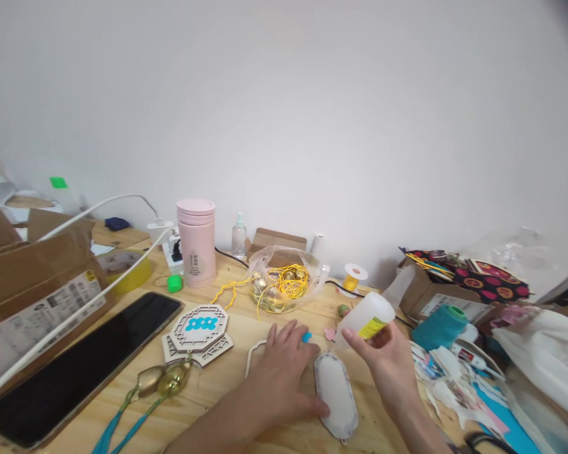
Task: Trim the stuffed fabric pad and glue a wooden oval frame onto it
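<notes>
My right hand (392, 366) is closed around a translucent white plastic bottle (360, 315) with a yellow-green label. The bottle is tilted, base up to the right, and its lower end is partly hidden. My left hand (284, 372) lies spread over the wooden table, its thumb at the left edge of a long white plaque (336, 394) with a patterned border. Just beyond the left fingers is a small blue piece (307, 337), and a pink flower-shaped piece (330, 333) lies near the bottle. A white cord (252, 353) runs beside the left hand.
Left are stacked octagonal wooden plaques (201, 328), brass bells (170, 380), a phone (85, 366) and a cardboard box (38, 302). Behind stand a pink tumbler (197, 246) and a plastic bag (284, 280) of bells and yellow cord. A teal thread cone (440, 328) lies right.
</notes>
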`<state>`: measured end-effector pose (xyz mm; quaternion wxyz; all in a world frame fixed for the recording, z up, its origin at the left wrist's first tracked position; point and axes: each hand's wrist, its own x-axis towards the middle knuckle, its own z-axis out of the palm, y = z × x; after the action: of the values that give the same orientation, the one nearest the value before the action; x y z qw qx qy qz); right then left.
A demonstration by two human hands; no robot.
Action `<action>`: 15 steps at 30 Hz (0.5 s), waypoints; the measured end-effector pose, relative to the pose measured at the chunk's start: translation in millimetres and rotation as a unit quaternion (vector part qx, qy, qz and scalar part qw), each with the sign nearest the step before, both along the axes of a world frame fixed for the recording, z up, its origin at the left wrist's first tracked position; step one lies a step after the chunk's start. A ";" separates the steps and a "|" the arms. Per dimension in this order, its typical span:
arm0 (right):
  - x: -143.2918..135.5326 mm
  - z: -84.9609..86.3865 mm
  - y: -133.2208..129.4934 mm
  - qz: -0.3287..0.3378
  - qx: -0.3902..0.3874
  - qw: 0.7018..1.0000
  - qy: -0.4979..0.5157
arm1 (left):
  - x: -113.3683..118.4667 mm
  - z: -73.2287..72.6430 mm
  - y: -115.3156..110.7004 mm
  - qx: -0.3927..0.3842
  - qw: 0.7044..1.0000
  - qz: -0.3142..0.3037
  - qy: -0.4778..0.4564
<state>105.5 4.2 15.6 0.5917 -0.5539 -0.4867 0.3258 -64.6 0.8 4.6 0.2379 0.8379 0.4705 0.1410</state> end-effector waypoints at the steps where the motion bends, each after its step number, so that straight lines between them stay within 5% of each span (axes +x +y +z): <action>1: -1.3 1.3 -1.1 0.001 0.004 1.000 -0.006 | 0.5 1.3 -0.4 -0.001 1.000 0.002 0.002; 8: 2.2 6.2 -1.8 -0.032 0.008 0.996 -0.077 | 1.9 4.4 -2.4 -0.008 1.000 -0.027 0.009; 15: 9.3 -0.6 2.5 -0.013 0.007 1.000 -0.026 | 3.3 0.3 -5.1 -0.016 0.999 -0.044 0.019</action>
<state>114.8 6.8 15.1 0.5870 -0.5643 -0.4970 0.3000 -61.3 -4.3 4.9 0.2481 0.8566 0.4396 0.1066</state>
